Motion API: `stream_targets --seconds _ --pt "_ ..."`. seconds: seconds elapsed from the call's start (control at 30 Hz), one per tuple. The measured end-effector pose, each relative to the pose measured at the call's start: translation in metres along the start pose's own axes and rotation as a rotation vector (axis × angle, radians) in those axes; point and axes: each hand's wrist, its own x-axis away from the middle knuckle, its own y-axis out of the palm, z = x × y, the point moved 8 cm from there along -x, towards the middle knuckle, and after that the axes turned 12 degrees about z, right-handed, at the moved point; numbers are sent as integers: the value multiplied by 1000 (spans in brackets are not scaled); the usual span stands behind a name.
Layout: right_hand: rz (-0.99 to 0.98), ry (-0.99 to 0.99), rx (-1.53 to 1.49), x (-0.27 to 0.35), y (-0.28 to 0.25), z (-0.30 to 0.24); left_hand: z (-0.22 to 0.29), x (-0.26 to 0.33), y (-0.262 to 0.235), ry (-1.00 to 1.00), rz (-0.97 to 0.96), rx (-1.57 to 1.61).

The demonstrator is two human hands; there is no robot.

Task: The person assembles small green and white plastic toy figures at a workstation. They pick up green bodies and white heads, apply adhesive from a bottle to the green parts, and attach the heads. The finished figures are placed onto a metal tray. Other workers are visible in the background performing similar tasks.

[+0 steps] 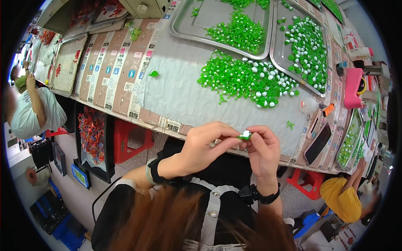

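Note:
Between my two hands, just above the table's near edge, is a small green plastic figure part with a white face. My left hand pinches its left side between thumb and fingers. From the right, my right hand grips the same piece with thumb and forefinger. Beyond the hands, a loose heap of small green pieces lies on a pale sheet. At the heap's right side are many green pieces with white faces. A single tiny green piece lies to the right of my hands.
Metal trays of green pieces stand at the back. To the right are a dark phone, an orange cutter, a small bottle and a pink holder. Red stools stand below the edge. Other people sit left and right.

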Motion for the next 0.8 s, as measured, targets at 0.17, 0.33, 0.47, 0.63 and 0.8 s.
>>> stream_targets --seconds 0.17,0.33,0.47,0.63,0.8 --pt "-11 37 -16 -1 0 3 -5 2 2 -68 -22 5" --pt "-3 60 -5 -3 0 8 -6 3 1 -90 -25 -22" --pt "152 -43 210 -8 -21 5 -33 -2 -23 -225 82 -209" --pt "554 -512 285 -3 -104 -46 -48 -32 -91 -40 353 -788" --pt "825 -821 448 -9 -165 -100 -48 -39 -33 158 90 -629"
